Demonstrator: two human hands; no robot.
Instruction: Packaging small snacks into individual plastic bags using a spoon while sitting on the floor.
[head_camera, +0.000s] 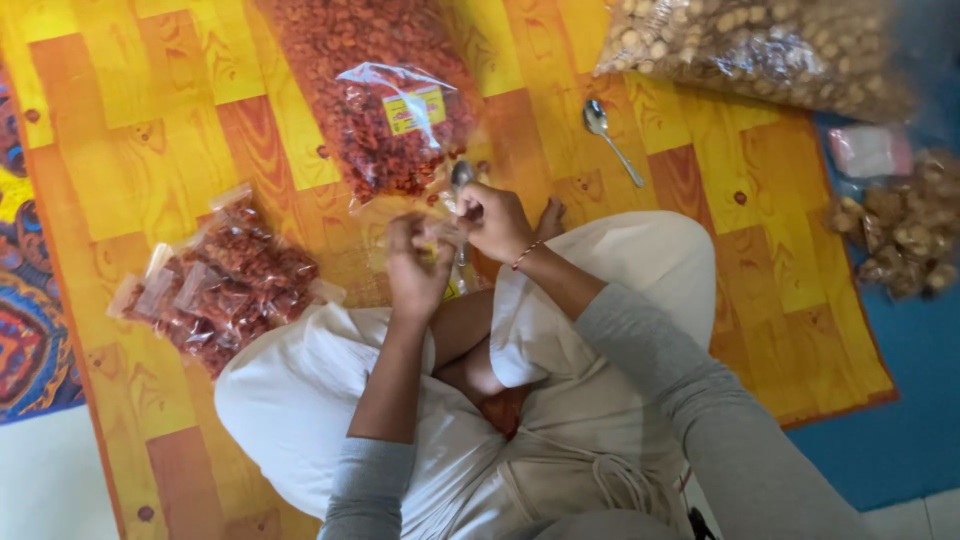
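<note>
Small bag, clear, held over the lap: left hand pinches its mouth open, right hand grips a spoon above it. Big bag of red bits lies just ahead, within reach; filled packets sit left.

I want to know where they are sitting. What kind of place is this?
Probably a home floor used for packing snacks: a yellow wood-patterned mat, a big bag of red snacks, small filled packets and a spoon.
</note>
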